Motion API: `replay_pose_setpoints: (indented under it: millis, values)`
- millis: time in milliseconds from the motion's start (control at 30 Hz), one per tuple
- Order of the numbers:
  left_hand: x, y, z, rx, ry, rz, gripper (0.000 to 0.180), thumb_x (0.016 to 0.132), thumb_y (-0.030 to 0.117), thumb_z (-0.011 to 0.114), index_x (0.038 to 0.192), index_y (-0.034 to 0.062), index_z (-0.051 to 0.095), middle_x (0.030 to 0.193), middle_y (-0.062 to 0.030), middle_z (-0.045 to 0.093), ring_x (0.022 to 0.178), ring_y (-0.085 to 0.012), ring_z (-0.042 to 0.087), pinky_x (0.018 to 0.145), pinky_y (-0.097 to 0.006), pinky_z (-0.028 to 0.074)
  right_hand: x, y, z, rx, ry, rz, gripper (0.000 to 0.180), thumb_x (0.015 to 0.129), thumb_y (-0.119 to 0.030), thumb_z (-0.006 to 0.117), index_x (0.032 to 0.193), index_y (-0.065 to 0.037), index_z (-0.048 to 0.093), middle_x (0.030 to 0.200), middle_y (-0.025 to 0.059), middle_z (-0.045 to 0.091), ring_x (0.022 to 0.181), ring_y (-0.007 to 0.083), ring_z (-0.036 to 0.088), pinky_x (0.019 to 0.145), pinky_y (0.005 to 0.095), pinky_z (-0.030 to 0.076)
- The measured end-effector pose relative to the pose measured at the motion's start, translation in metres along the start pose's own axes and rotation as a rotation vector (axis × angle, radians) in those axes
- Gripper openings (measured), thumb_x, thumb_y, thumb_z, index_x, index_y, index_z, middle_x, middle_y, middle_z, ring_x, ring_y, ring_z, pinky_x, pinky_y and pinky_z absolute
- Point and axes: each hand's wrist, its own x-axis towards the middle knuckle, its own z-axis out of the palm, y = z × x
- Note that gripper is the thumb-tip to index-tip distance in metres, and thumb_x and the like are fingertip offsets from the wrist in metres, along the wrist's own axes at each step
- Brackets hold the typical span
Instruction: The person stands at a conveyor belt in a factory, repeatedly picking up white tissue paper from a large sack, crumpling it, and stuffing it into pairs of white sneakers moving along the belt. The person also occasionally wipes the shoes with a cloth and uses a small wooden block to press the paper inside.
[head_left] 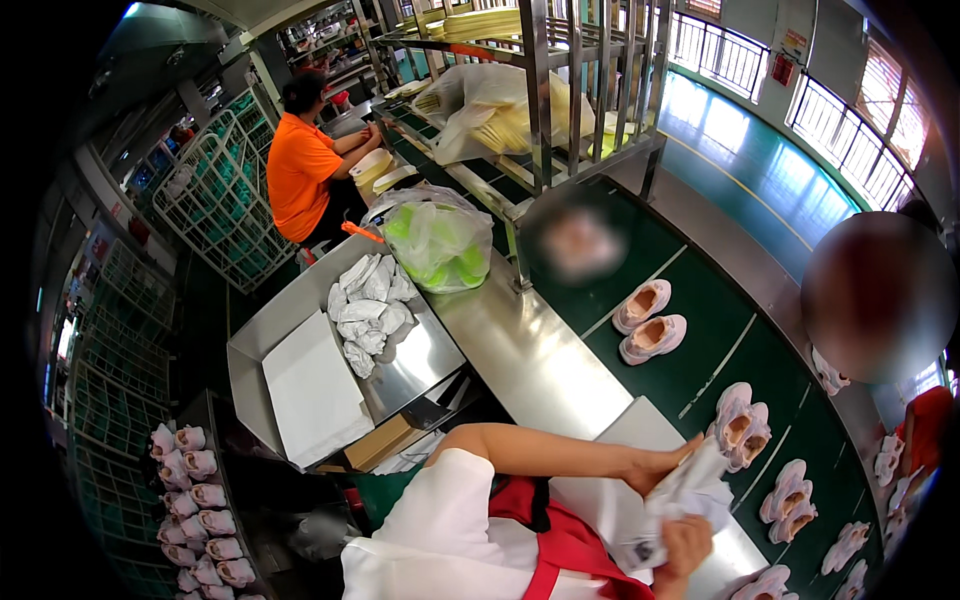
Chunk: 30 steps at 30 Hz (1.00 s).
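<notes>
Factory floor, shoe line: a green conveyor belt carried pairs of pink shoes past a steel desk. At the desk's near end, the left hand and right hand both held a grip clenched on a sheet of white wrapping paper, bunched between them. A tray held a paper stack and crumpled wads, judged ready stock. Stuffed shoes lay racked lower left; many belt pairs awaited handling. Whether a shoe sat inside the paper could not be determined; fingers were partly hidden.
</notes>
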Motion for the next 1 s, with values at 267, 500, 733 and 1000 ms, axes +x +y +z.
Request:
replay_pose_setpoints:
  millis: [267,500,733,1000]
  values:
    - [0.028,-0.018,0.012,0.351,0.277,0.094,0.05,0.085,0.053,0.061,0.098,0.0048,0.064,0.087,-0.003,0.066,0.073,-0.0118,0.062,0.065,-0.024,0.05,-0.016,-0.005,0.012,0.066,0.029,0.554,0.02,0.069,-0.005,0.065,0.089,-0.002,0.062,0.076,0.0058,0.059,0.066,0.0206,0.059,0.064,0.0312,0.05]
    - [0.031,-0.01,0.003,0.819,0.349,0.353,0.052,0.094,0.052,0.046,0.106,0.003,0.059,0.09,-0.0036,0.063,0.078,-0.0123,0.059,0.068,-0.027,0.049,-0.028,0.014,0.024,0.332,0.383,1.174,0.054,0.075,0.0,0.06,0.125,-0.003,0.04,0.116,0.0132,0.049,0.103,0.0225,0.053,0.087,0.0297,0.046]
    - [-0.006,0.012,0.06,1.504,0.462,0.455,0.047,0.09,0.037,0.057,0.117,0.0003,0.048,0.091,-0.0162,0.063,0.087,-0.0237,0.063,0.079,-0.033,0.048,-0.028,0.033,0.025,0.149,0.12,1.174,0.062,0.072,0.0,0.064,0.127,0.0,0.035,0.12,0.0173,0.047,0.112,0.0278,0.049,0.097,0.034,0.039]
    - [0.01,0.011,0.038,1.226,0.69,0.7,0.029,0.084,0.022,0.066,0.094,-0.0001,0.05,0.085,-0.0189,0.061,0.073,-0.03,0.058,0.07,-0.035,0.046,-0.011,0.018,0.045,0.096,-0.163,1.213,0.077,0.073,-0.023,0.071,0.136,-0.002,0.032,0.125,0.0166,0.049,0.116,0.0304,0.05,0.097,0.0371,0.04]
